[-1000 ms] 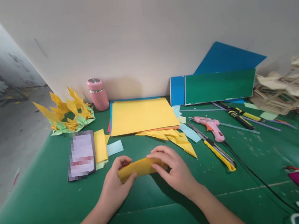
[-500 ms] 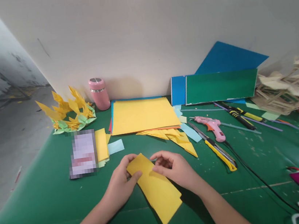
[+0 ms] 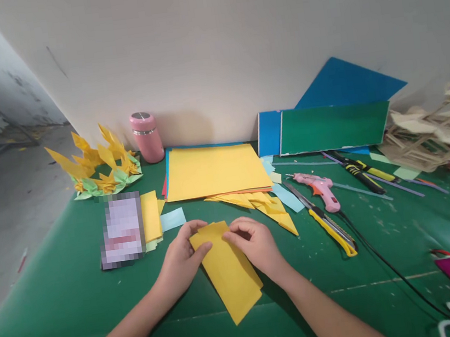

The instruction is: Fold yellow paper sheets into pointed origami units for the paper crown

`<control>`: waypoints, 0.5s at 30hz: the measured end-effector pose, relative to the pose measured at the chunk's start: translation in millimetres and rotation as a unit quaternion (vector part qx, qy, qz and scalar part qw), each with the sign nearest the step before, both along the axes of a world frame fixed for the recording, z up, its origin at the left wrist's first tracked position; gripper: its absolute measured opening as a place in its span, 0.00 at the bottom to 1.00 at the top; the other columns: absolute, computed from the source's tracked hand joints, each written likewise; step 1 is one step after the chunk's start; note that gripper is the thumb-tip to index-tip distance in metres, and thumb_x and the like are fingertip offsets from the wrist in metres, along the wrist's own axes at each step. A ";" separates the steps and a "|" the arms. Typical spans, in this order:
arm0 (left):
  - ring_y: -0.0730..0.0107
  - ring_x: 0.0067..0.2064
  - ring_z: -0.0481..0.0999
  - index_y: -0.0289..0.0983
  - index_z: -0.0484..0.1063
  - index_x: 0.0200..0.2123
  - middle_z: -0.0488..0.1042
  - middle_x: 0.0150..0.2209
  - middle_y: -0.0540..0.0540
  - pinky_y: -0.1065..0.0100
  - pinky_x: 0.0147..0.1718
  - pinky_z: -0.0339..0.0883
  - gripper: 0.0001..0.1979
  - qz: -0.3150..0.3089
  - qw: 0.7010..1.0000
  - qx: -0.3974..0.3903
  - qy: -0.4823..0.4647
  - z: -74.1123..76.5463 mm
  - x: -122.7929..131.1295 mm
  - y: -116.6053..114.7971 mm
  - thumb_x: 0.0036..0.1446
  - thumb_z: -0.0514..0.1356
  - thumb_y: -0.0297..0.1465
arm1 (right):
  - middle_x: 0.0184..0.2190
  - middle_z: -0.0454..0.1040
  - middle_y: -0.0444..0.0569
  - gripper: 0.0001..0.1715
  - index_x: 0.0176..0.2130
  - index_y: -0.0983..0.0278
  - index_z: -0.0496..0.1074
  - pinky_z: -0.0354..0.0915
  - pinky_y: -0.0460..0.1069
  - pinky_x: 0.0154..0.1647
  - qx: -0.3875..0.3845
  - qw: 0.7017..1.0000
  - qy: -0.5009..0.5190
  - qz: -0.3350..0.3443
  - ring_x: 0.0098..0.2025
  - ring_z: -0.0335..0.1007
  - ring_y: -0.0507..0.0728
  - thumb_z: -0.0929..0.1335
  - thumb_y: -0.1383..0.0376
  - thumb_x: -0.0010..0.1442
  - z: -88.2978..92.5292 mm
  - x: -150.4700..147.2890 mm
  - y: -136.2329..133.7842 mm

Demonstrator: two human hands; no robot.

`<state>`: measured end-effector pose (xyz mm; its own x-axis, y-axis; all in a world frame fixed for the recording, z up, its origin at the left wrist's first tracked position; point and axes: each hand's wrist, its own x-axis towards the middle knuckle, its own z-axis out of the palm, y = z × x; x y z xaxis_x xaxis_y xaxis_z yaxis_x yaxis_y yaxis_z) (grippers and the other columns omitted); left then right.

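A folded yellow paper strip [image 3: 228, 270] lies slanted on the green table [image 3: 61, 306], its far end between my hands. My left hand [image 3: 181, 262] pinches the strip's upper left corner with thumb on top. My right hand [image 3: 255, 244] grips the upper right edge, fingers curled over the paper. Both hands are closed on the same piece.
A stack of yellow sheets [image 3: 214, 170] lies behind my hands, with yellow folded triangles [image 3: 267, 207] beside it. A utility knife [image 3: 328, 227] and a pink glue gun [image 3: 319, 189] with its cord lie to the right. Also present: a pink bottle [image 3: 146, 137], paper flowers [image 3: 96, 169], small yellow slips [image 3: 150, 217].
The paper, first held as a narrow horizontal fold, was swung round to lie lengthwise toward me. Both hands shifted slightly up the strip's far end.
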<state>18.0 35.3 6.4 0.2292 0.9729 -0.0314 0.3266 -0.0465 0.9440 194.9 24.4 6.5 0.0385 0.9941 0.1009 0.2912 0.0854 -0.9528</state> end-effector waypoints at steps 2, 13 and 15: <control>0.66 0.33 0.75 0.40 0.68 0.42 0.75 0.40 0.47 0.66 0.32 0.72 0.14 0.006 0.999 0.013 0.052 -1.0 -4.2 -0.8 0.52 0.55 0.38 | 0.28 0.75 0.48 0.08 0.26 0.62 0.74 0.66 0.50 0.33 -0.002 1.000 0.018 0.002 0.32 0.70 0.57 0.68 0.61 0.51 -2.6 1.5 -0.8; 0.58 0.46 0.73 0.40 0.73 0.31 0.75 0.45 0.42 0.56 0.46 0.67 0.07 0.014 0.975 0.192 0.112 15.7 -5.9 -0.5 0.54 0.57 0.35 | 0.33 0.77 0.51 0.13 0.36 0.63 0.74 0.70 0.51 0.35 -0.046 0.993 0.106 0.017 0.32 0.72 0.57 0.69 0.58 0.51 -5.8 -2.4 -5.0; 0.65 0.35 0.75 0.39 0.71 0.30 0.75 0.34 0.46 0.63 0.37 0.71 0.07 0.009 0.989 0.132 0.069 14.9 -3.7 -2.7 0.54 0.56 0.35 | 0.33 0.76 0.51 0.13 0.36 0.64 0.74 0.69 0.51 0.34 -0.040 0.993 0.107 0.021 0.32 0.72 0.56 0.69 0.58 0.51 -5.0 -4.2 -6.1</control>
<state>14.3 32.6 21.3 0.2225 0.9555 0.1937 0.4551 -0.2775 0.8461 190.6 18.3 1.5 0.0087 0.9998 0.0160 0.0793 0.0152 -0.9967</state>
